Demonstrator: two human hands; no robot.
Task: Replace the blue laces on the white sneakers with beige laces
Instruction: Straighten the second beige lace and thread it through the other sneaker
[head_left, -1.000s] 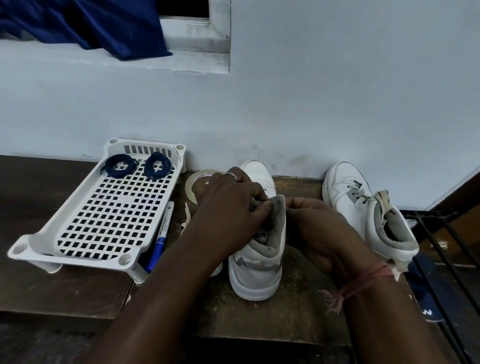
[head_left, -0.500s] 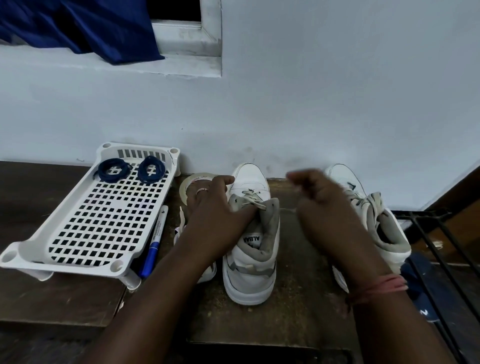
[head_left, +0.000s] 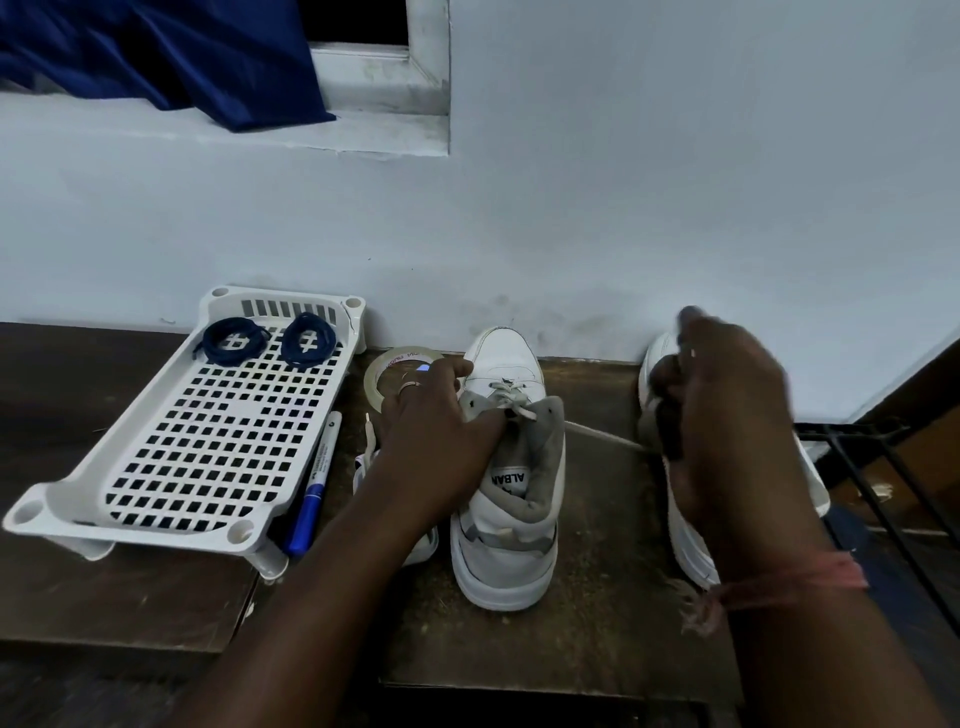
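**At lower centre: beige lace drawn taut out to the right**

At lower centre of the frame stands the middle sneaker (head_left: 506, 499), heel toward the camera, toe against the wall. Runs from its top eyelets a beige lace (head_left: 597, 434), now stretched in a straight line toward the right hand (head_left: 727, 410), which a second ago sat close against the collar and has since swung well out to the right. Curled round that lace end, the right hand's fingers, though blurred by motion. Still pressed on the tongue and collar, the left hand (head_left: 441, 431), fingers bent and pinching the upper to hold the shoe down. Reads as a tightening pull through the top eyelets, so lacing of this shoe looks close to done.

Rests at upper left of the white basket tray (head_left: 156, 478) a pair of coiled blue laces (head_left: 270, 343), already off the shoes. Lies beside the tray a blue marker (head_left: 311, 499); just behind the left hand, a tape roll (head_left: 387, 371).

Mostly hidden behind the right hand and forearm: the second sneaker (head_left: 691, 545), lacing impossible to judge. Under the left forearm, a white object with a loose lace tip (head_left: 368, 426), too covered to identify. Exact eyelet being threaded: not discernible.
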